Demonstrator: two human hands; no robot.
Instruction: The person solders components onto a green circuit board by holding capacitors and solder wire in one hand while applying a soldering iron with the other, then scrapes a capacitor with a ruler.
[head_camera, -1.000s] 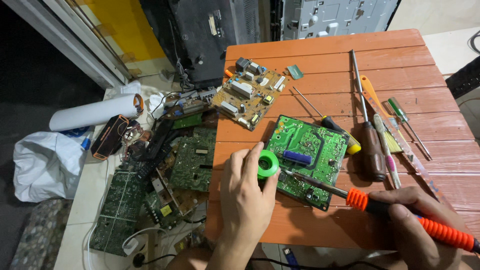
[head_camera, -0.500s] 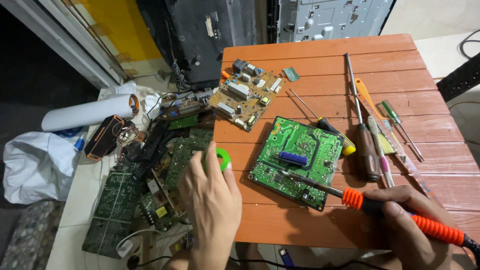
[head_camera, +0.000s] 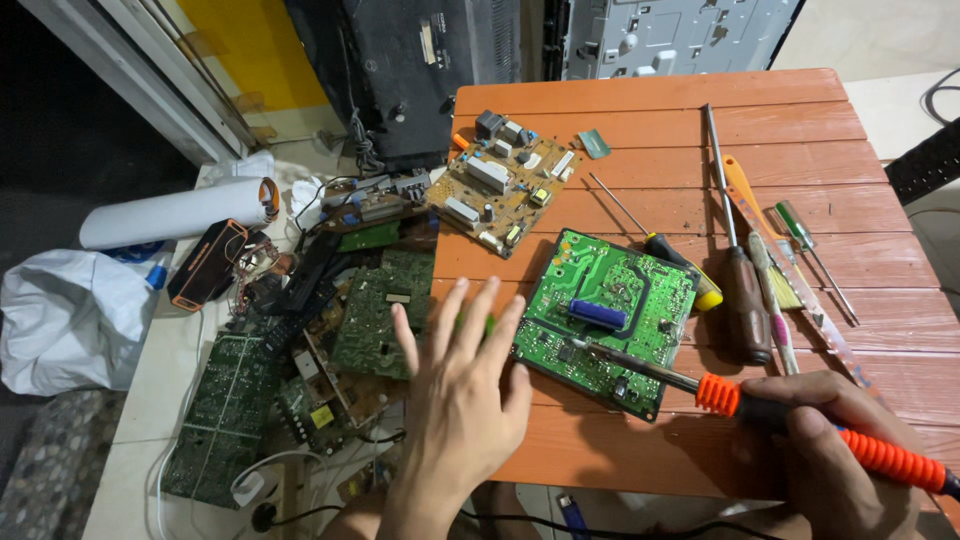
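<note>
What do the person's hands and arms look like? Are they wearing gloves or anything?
No gloves. Both the left hand and the right hand are bare, with no rings or watch that can be seen. No sleeves show either: the bit of left forearm in view is uncovered.

A tan circuit board (head_camera: 500, 182) lies near the far left corner of the orange table (head_camera: 860, 360). Along the right side rest a long screwdriver with a dark handle (head_camera: 738, 265), a thin one with a black and yellow handle (head_camera: 672, 252), a small green-handled one (head_camera: 810, 250) and a brush (head_camera: 775, 290). Left of the table, on the floor, a heap of green boards (head_camera: 380, 310) and loose wires spreads beside a white roll (head_camera: 175, 213), a black and orange box (head_camera: 207, 264) and a white bag (head_camera: 65, 315). A dark panel (head_camera: 420, 60) and a grey metal chassis (head_camera: 680, 35) stand behind.
</note>
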